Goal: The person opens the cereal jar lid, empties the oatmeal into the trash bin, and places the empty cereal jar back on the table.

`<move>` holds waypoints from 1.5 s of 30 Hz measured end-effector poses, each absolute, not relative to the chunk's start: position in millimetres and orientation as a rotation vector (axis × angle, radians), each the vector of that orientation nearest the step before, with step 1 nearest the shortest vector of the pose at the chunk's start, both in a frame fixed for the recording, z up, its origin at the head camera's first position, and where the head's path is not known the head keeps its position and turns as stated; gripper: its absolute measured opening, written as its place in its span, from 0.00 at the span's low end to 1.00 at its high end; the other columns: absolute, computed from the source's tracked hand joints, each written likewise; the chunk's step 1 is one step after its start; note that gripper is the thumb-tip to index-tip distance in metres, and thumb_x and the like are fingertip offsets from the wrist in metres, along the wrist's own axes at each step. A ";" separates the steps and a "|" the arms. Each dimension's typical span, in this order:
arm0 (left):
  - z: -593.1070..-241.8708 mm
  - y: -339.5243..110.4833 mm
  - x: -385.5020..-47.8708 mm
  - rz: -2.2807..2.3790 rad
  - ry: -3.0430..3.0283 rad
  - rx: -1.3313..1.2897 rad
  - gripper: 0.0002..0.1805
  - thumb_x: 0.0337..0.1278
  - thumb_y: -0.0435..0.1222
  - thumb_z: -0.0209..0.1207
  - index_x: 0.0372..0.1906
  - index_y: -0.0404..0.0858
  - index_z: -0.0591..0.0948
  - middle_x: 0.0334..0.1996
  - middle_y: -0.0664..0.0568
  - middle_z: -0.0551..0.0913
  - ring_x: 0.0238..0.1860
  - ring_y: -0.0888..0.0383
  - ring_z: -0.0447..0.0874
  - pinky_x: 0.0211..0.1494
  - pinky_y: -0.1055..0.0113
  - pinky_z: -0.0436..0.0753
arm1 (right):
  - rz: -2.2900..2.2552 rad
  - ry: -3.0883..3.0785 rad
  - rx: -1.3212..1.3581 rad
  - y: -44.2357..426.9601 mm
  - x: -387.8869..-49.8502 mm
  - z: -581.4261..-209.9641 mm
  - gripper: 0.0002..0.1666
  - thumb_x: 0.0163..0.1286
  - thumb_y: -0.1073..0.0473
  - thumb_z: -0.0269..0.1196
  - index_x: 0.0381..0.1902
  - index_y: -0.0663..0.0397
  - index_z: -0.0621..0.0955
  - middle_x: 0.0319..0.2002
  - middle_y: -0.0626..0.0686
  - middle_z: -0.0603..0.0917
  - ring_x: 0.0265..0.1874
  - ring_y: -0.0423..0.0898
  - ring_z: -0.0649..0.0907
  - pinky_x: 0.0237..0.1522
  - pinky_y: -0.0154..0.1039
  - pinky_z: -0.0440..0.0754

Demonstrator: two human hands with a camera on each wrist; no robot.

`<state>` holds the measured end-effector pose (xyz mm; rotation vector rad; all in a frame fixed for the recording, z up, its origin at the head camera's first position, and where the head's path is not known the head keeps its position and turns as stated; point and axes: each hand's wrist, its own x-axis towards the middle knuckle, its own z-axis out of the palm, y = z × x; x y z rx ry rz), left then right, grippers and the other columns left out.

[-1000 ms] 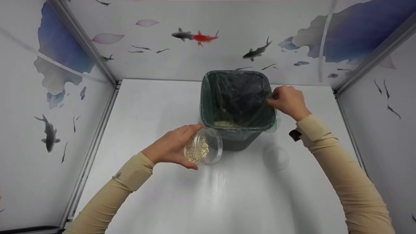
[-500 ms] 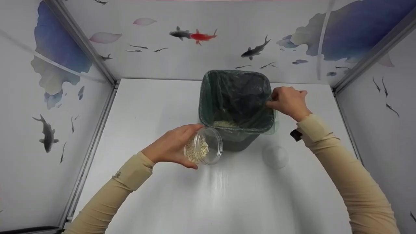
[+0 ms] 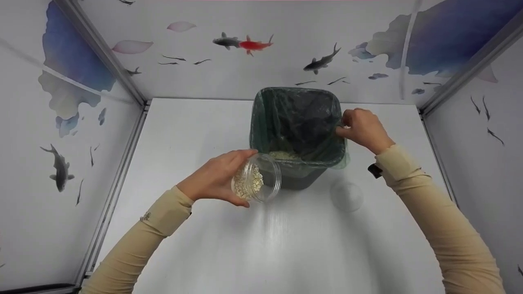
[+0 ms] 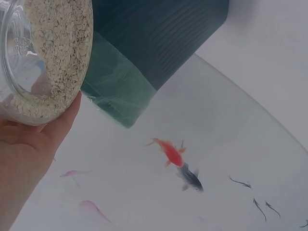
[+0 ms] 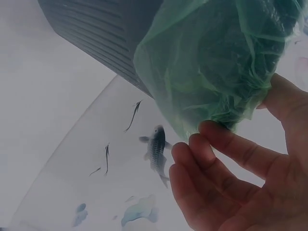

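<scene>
Well, left fingers [image 3: 240, 157] grip a jar [image 3: 256, 179], right fingers [image 5: 238, 148] a bag [image 5: 204, 67]

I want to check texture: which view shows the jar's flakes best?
The left wrist view: the flakes appear large and close, through the clear jar. The head view shows them smaller; the right wrist view doesn't show them.

No readable text, faint letter-like marks [image 4: 21, 46] on the clear jar [image 3: 257, 179] (too blurred to make out)

Jar [image 3: 271, 179] of flakes [image 3: 254, 180] in left grip [image 3: 216, 175], bin liner [image 3: 304, 122] in right grip [image 3: 363, 128].
</scene>
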<state>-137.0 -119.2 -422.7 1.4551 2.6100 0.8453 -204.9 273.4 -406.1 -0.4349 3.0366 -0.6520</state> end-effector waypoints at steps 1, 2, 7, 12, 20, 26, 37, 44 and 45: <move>-421.9 -119.5 -137.2 0.843 2.614 1.457 0.62 0.26 0.57 0.77 0.70 0.35 0.60 0.61 0.45 0.72 0.60 0.50 0.73 0.60 0.55 0.74 | -0.651 3.038 -0.438 273.0 -204.8 -405.9 0.11 0.58 0.62 0.63 0.30 0.69 0.79 0.30 0.64 0.80 0.29 0.57 0.76 0.33 0.55 0.76; -420.8 -120.1 -137.5 0.838 2.621 1.456 0.62 0.26 0.57 0.77 0.70 0.35 0.60 0.61 0.45 0.72 0.60 0.50 0.73 0.59 0.55 0.75 | -0.651 3.040 -0.442 272.4 -205.0 -405.7 0.11 0.58 0.62 0.63 0.29 0.69 0.79 0.30 0.64 0.80 0.28 0.57 0.76 0.32 0.55 0.76; -413.5 -123.9 -142.3 0.828 2.668 1.459 0.63 0.25 0.58 0.78 0.70 0.35 0.60 0.61 0.44 0.72 0.60 0.49 0.73 0.59 0.53 0.75 | -0.641 3.052 -0.431 273.3 -206.2 -407.1 0.11 0.58 0.62 0.63 0.28 0.68 0.80 0.28 0.62 0.81 0.26 0.56 0.78 0.31 0.54 0.77; -408.8 -129.1 -150.0 0.882 2.707 1.392 0.64 0.24 0.58 0.78 0.70 0.35 0.60 0.59 0.44 0.73 0.58 0.50 0.74 0.56 0.53 0.77 | -0.602 3.052 -0.388 274.8 -207.3 -407.6 0.12 0.56 0.60 0.65 0.28 0.67 0.81 0.27 0.60 0.81 0.25 0.56 0.78 0.30 0.55 0.77; -407.8 -135.2 -158.7 0.953 2.712 1.295 0.64 0.26 0.57 0.78 0.71 0.36 0.59 0.60 0.45 0.73 0.56 0.51 0.74 0.55 0.53 0.77 | -0.496 3.034 -0.422 274.5 -208.1 -404.1 0.12 0.56 0.57 0.65 0.26 0.63 0.79 0.23 0.56 0.78 0.22 0.53 0.75 0.24 0.52 0.73; -406.7 -137.4 -161.5 0.963 2.710 1.252 0.64 0.27 0.58 0.77 0.72 0.36 0.59 0.61 0.46 0.72 0.55 0.50 0.74 0.54 0.53 0.78 | -0.463 3.009 -0.462 275.3 -211.2 -404.5 0.12 0.57 0.57 0.64 0.25 0.62 0.78 0.21 0.54 0.76 0.21 0.51 0.73 0.22 0.47 0.69; -400.2 -143.1 -174.8 0.987 2.751 1.228 0.64 0.27 0.57 0.77 0.72 0.33 0.59 0.64 0.43 0.70 0.61 0.50 0.71 0.59 0.51 0.74 | -0.519 3.013 -0.476 276.9 -211.2 -407.7 0.10 0.56 0.59 0.63 0.24 0.62 0.77 0.22 0.54 0.76 0.20 0.51 0.73 0.23 0.46 0.69; -401.1 -142.9 -181.0 1.000 2.746 1.194 0.64 0.28 0.57 0.77 0.72 0.34 0.58 0.64 0.43 0.70 0.60 0.50 0.71 0.59 0.51 0.74 | -0.536 3.001 -0.469 277.8 -211.6 -409.9 0.10 0.57 0.59 0.63 0.25 0.62 0.76 0.22 0.54 0.76 0.20 0.51 0.73 0.23 0.45 0.69; -400.7 -142.3 -181.3 1.004 2.743 1.193 0.64 0.28 0.57 0.77 0.72 0.34 0.59 0.64 0.43 0.70 0.60 0.50 0.71 0.58 0.51 0.74 | -0.542 2.997 -0.467 277.9 -211.6 -410.2 0.10 0.57 0.59 0.63 0.25 0.62 0.76 0.22 0.54 0.76 0.20 0.51 0.73 0.23 0.45 0.69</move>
